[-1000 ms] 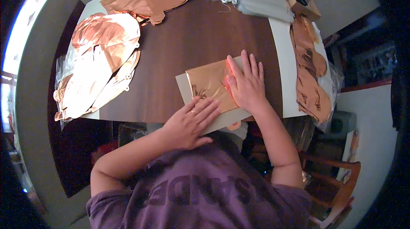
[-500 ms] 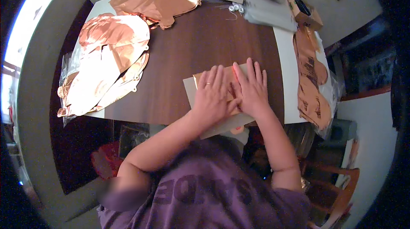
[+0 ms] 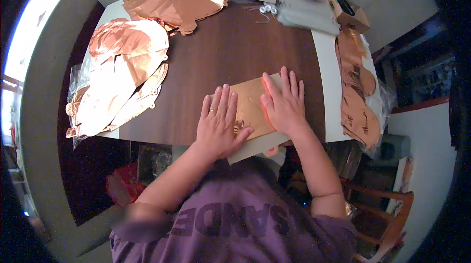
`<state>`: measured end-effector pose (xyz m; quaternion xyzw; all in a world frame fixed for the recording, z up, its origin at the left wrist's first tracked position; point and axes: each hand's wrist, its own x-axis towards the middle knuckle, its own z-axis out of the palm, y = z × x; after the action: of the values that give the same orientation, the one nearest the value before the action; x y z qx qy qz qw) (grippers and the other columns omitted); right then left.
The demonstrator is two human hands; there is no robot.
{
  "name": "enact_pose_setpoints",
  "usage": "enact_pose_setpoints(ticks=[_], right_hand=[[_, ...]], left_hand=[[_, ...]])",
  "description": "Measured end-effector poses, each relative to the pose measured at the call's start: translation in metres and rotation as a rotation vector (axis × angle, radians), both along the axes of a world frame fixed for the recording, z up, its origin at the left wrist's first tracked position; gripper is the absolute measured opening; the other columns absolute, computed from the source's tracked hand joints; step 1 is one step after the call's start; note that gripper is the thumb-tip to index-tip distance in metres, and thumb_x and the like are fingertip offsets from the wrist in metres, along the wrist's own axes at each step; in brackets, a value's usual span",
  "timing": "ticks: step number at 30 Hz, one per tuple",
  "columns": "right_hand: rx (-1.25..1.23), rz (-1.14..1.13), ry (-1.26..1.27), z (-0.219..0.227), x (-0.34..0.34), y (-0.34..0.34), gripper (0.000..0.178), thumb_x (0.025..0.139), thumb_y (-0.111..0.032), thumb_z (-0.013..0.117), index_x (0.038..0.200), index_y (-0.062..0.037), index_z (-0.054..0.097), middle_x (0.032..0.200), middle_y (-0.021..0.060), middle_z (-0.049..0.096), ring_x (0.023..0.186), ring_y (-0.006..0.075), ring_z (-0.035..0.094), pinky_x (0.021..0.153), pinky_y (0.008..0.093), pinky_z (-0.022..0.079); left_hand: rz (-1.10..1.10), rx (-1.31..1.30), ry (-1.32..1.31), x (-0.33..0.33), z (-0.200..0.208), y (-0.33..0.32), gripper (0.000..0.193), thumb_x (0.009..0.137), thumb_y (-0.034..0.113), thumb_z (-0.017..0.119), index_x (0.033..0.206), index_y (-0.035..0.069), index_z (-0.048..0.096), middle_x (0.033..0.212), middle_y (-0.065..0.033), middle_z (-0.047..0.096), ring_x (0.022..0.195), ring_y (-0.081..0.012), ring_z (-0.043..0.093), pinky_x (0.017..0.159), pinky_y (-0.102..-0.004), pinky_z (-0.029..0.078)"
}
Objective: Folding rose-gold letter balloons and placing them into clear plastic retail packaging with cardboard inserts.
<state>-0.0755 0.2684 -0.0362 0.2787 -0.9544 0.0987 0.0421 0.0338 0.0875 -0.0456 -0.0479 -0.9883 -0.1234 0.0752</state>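
Observation:
A copper-coloured foil piece (image 3: 251,101), folded flat like a deflated foil balloon, lies on a grey card (image 3: 260,146) at the table's near edge. My left hand (image 3: 218,123) rests flat over the left side of the foil and card, fingers stretched out, a ring on one finger. On the right, my right hand (image 3: 286,103) presses flat on the foil's right edge with its fingers spread. Between the hands the foil looks mostly smooth, with small creases beside my left thumb. Part of its left side is hidden under my left hand.
Larger flat foil balloons (image 3: 117,67) lie piled at the left, with another foil stack (image 3: 181,8) behind them. More folded foil (image 3: 354,91) lies on clear plastic at the right. White ribbon rolls (image 3: 268,9), plastic bags (image 3: 304,10) and a cardboard box (image 3: 349,13) stand at the back.
My left hand has slid left across the foil, away from my right hand, uncovering the middle of the piece. The right hand stays nearly in place.

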Motion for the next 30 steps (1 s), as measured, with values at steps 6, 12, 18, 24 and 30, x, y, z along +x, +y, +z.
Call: enact_pose_setpoints(ticks=[6,12,18,24,30], right_hand=[[-0.012,-0.118,0.01,-0.008,0.005,-0.005,0.053,0.097,-0.037,0.044,0.146,-0.0196,0.037,0.153,0.025,0.023,0.14,0.0449,0.022,0.114,0.0572,0.015],[-0.065,-0.123,0.028,-0.013,0.005,-0.001,0.055,0.095,-0.038,0.048,0.146,-0.0191,0.038,0.152,0.0266,0.024,0.139,0.0466,0.023,0.113,0.0582,0.015],[-0.012,-0.163,-0.016,-0.01,0.004,-0.004,0.055,0.097,-0.04,0.042,0.147,-0.0193,0.034,0.154,0.0249,0.021,0.141,0.045,0.02,0.115,0.0557,0.013],[-0.015,-0.174,-0.038,-0.01,0.004,-0.006,0.055,0.097,-0.041,0.039,0.148,-0.0218,0.033,0.155,0.0229,0.02,0.142,0.0427,0.017,0.115,0.0545,0.012],[-0.397,-0.178,-0.03,-0.015,0.0,0.012,0.053,0.096,-0.032,0.047,0.145,-0.0138,0.038,0.149,0.0221,0.032,0.14,0.0378,0.028,0.115,0.048,0.021]], left_hand=[[-0.226,0.124,0.003,-0.023,0.002,-0.026,0.097,0.077,0.068,0.059,0.145,0.005,0.032,0.153,-0.0289,0.017,0.143,-0.0434,0.016,0.116,-0.0543,0.012],[-0.351,0.014,-0.001,-0.025,0.02,-0.048,0.097,0.07,0.069,0.065,0.14,0.007,0.041,0.148,-0.0288,0.028,0.14,-0.0458,0.021,0.115,-0.0557,0.015],[-0.569,-0.148,0.247,-0.023,0.026,-0.043,0.068,0.079,0.047,0.063,0.12,-0.007,0.056,0.129,-0.0276,0.05,0.126,-0.0405,0.045,0.109,-0.0526,0.032],[-0.863,-0.247,0.319,-0.03,0.008,-0.054,0.05,0.073,0.028,0.069,0.111,-0.002,0.061,0.128,-0.022,0.054,0.124,-0.0384,0.049,0.106,-0.0538,0.037],[-0.557,0.033,0.145,-0.049,0.006,-0.049,0.067,0.072,0.027,0.069,0.13,0.001,0.049,0.136,-0.0256,0.046,0.128,-0.0463,0.041,0.106,-0.0544,0.035]])
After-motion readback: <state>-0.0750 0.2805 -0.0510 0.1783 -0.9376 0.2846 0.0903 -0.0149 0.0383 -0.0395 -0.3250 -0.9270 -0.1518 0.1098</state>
